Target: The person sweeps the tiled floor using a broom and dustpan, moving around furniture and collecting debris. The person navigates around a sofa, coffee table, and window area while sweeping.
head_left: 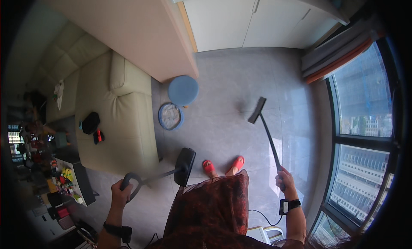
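Observation:
My left hand [121,192] grips the dark loop handle of a long-handled dustpan [185,167]. Its black pan sits to the left of my red slippers [209,167]. In my right hand [285,179] is the end of a black-handled broom [271,139]. The broom's flat dark head [257,110] reaches out ahead of me over the grey tile floor [222,88]. Whether the head touches the floor is hard to tell. A faint dark patch shows on the tiles just left of it.
A blue round stool [183,90] and a blue-rimmed round bin [171,116] stand by the partition wall [141,33]. Left is a pale sofa [116,120] with a black bag [90,123]. White cabinets [219,23] lie ahead, windows [363,101] right, a white chair [257,234] behind.

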Motion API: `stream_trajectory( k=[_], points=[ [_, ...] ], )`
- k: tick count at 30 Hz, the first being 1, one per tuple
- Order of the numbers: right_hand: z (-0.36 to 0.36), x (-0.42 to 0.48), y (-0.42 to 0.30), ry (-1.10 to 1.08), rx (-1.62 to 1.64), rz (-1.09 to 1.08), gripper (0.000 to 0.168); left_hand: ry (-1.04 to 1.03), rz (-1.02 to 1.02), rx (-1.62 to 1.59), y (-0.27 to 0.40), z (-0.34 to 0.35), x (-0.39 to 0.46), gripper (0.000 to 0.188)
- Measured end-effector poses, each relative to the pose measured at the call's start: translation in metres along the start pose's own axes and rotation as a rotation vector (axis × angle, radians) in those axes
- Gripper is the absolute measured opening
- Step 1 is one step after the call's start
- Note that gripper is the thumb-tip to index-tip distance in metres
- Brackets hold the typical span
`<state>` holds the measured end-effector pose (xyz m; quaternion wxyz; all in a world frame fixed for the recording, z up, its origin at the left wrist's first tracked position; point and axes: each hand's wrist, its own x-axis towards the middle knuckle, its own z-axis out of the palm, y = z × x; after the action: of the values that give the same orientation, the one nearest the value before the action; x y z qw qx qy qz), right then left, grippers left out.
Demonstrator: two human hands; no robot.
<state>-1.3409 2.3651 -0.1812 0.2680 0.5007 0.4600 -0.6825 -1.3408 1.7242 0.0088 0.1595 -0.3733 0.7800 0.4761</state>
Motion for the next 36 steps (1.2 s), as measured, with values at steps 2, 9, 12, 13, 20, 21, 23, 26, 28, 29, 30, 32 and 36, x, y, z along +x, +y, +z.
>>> stream_trajectory(
  k=[2, 9, 12, 13, 20, 21, 23, 26, 28, 29, 30, 32, 36],
  points=[
    [0.034, 0.016, -0.01, -0.11, 0.01, 0.023, 0.051, 0.033, -0.018, 0.021, 0.001, 0.001, 0.003, 0.014],
    [0.177, 0.155, -0.08, -0.35, -0.239, 0.031, 0.048, 0.115, -0.002, 0.055, 0.012, 0.012, 0.008, 0.013],
    [0.18, 0.186, -0.107, -0.322, -0.301, 0.031, 0.047, 0.178, -0.055, 0.059, 0.004, 0.014, 0.005, 0.012],
    [0.161, 0.195, -0.11, -0.298, -0.288, 0.028, 0.046, 0.202, -0.076, 0.053, 0.003, 0.014, 0.004, 0.012],
    [-0.018, 0.168, -0.132, 0.097, -1.019, -0.116, 0.034, 0.306, -0.185, 0.069, 0.016, 0.034, 0.005, 0.015],
    [-0.023, 0.158, -0.143, 0.099, -1.184, -0.205, 0.035, 0.317, -0.188, 0.07, 0.019, 0.037, 0.005, 0.015],
    [-0.015, 0.146, -0.165, 0.093, -1.324, -0.32, 0.034, 0.336, -0.192, 0.08, 0.025, 0.043, 0.004, 0.016],
    [0.017, 0.175, -0.196, 0.093, -1.437, -0.591, 0.034, 0.353, -0.197, 0.06, 0.018, 0.045, 0.0, 0.018],
    [0.075, 0.207, -0.235, 0.102, -1.539, -0.555, 0.035, 0.373, -0.222, 0.036, 0.02, 0.049, -0.007, 0.017],
    [0.097, 0.237, -0.252, 0.095, -1.584, -0.616, 0.036, 0.371, -0.21, 0.029, 0.018, 0.05, -0.006, 0.016],
    [0.127, 0.266, -0.275, 0.044, -1.602, -0.626, 0.036, 0.385, -0.212, 0.05, 0.012, 0.05, -0.005, 0.016],
    [0.192, 0.315, -0.318, -0.005, -1.69, -0.691, 0.036, 0.421, -0.221, 0.015, 0.018, 0.056, -0.005, 0.016],
    [0.273, 0.367, -0.371, 0.014, -1.717, -0.757, 0.037, 0.45, -0.22, 0.015, 0.025, 0.062, -0.002, 0.016]
  ],
)
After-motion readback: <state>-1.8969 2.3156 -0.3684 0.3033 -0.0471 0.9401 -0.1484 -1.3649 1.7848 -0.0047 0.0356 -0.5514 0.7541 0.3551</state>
